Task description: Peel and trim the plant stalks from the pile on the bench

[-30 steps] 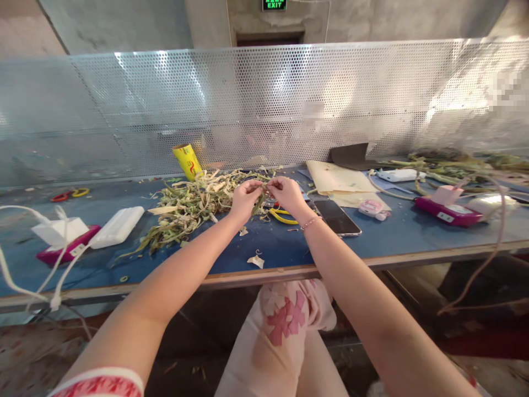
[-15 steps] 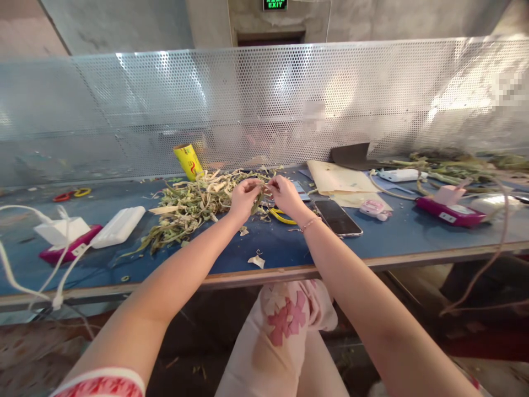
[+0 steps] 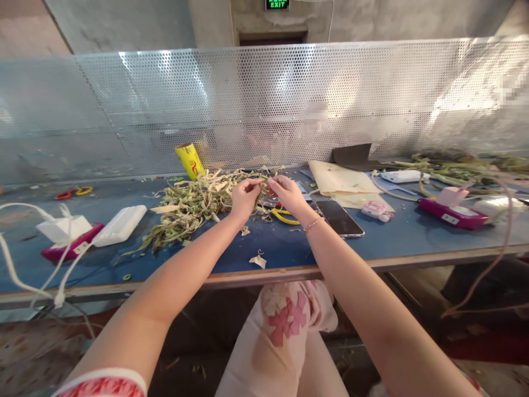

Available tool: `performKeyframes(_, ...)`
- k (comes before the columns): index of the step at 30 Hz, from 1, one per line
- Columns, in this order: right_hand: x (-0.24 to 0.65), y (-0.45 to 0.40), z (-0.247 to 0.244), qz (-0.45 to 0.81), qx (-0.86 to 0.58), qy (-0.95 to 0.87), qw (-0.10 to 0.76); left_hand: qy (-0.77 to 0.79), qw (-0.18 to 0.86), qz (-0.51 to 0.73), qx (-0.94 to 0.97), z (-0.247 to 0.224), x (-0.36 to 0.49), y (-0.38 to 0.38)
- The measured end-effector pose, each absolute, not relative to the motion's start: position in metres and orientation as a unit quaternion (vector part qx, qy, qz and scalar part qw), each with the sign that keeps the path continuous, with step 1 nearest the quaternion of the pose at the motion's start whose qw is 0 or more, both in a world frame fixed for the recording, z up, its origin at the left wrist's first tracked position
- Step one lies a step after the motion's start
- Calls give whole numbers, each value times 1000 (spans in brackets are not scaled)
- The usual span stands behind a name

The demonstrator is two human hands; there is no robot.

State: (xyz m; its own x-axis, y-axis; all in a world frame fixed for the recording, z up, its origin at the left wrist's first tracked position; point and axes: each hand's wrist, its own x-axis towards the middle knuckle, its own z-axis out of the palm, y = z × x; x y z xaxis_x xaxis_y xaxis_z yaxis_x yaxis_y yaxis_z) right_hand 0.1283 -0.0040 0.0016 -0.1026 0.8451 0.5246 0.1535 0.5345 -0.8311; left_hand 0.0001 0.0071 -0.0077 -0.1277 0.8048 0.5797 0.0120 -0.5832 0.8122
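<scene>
My left hand point(image 3: 244, 199) is closed in a pinch just in front of a heap of dried, greenish-tan plant stalks and leaves point(image 3: 190, 204). A bit of dried plant seems to be held in its fingertips, mostly hidden against the heap. Close beside it, my right hand point(image 3: 287, 194) is also pinched, fingertips nearly meeting those of the left. What it holds is too small to name. Below the right hand lies a yellow-handled tool point(image 3: 285, 216), partly covered. A pale dry scrap point(image 3: 258, 260) lies near the table's front edge.
A yellow tube point(image 3: 190, 161) leans behind the heap. Right of my hands lie a phone point(image 3: 339, 218), a pink case point(image 3: 377, 209) and sheets of paper point(image 3: 336, 179). Purple power strips point(image 3: 450, 213) with cables sit at both sides. A perforated metal screen point(image 3: 264, 110) closes off the back.
My fingertips have shifted slightly and my right hand's fingers reach straighter. The leaf that hung under my left fingers is now hardly visible. The whole view has moved a little.
</scene>
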Motion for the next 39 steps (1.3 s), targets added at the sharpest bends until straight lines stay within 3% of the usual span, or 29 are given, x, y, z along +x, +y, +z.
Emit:
performKeyframes(3, 126, -3, -2, 276, -373, -685, 562, 348, 295, 664, 593, -5, 1, 5)
performKeyframes(11, 127, 5, -3, 356, -365, -643, 572, 355, 317, 663, 578, -8, 3, 7)
performKeyframes(19, 133, 15, -8, 284, -397, -660, 571, 369, 407, 655, 519, 0, 9, -2)
performKeyframes(39, 133, -9, 3, 98, -351, -728, 580, 362, 437, 665, 486, 5, 10, -6)
